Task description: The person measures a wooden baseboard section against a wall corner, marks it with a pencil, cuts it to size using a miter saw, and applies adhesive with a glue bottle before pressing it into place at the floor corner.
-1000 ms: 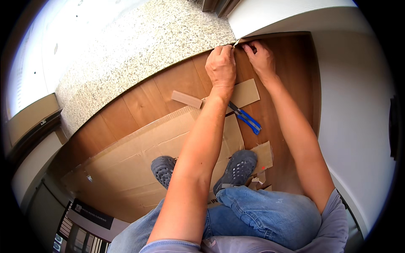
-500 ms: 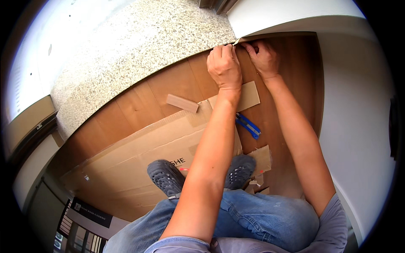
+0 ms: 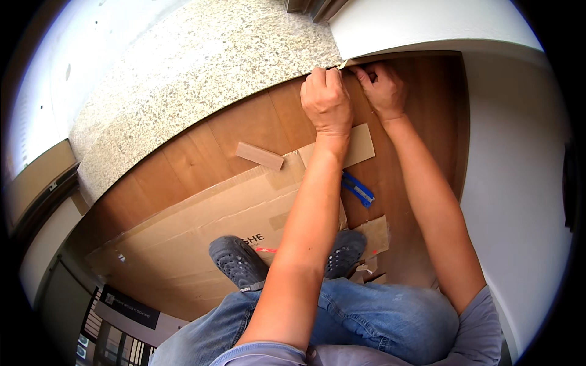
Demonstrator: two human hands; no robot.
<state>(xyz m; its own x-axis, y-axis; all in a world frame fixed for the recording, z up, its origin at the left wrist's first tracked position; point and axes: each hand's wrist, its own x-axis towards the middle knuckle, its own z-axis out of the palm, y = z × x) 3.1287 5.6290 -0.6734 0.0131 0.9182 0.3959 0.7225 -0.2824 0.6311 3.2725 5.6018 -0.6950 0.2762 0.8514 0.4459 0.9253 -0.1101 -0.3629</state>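
Observation:
Both hands reach to the far edge of the wood floor [image 3: 232, 143], by the corner where terrazzo meets white wall. My left hand [image 3: 326, 100] is closed, knuckles up, its fingertips mostly hidden at the edge. A small pale strip [image 3: 343, 63] sticks up at its fingertips; I cannot tell whether the fingers grip it. To its right, my right hand [image 3: 383, 90] is curled, thumb and finger drawn together at the dark gap along the edge. What they pinch, if anything, does not show. A blue utility knife [image 3: 358, 188] lies on the floor between my forearms.
A short wood block [image 3: 260, 156] lies left of my left forearm. Flattened cardboard [image 3: 183, 232] covers much of the floor under my shoes. A cardboard piece [image 3: 360, 145] and scraps [image 3: 373, 235] lie nearer. The white wall [image 3: 519, 183] bounds the right side; terrazzo [image 3: 207, 79] lies beyond the edge.
The view has shifted slightly, so the floor and hands sit a little lower. Both hands stay at the same edge; the pale strip between them looks tilted differently.

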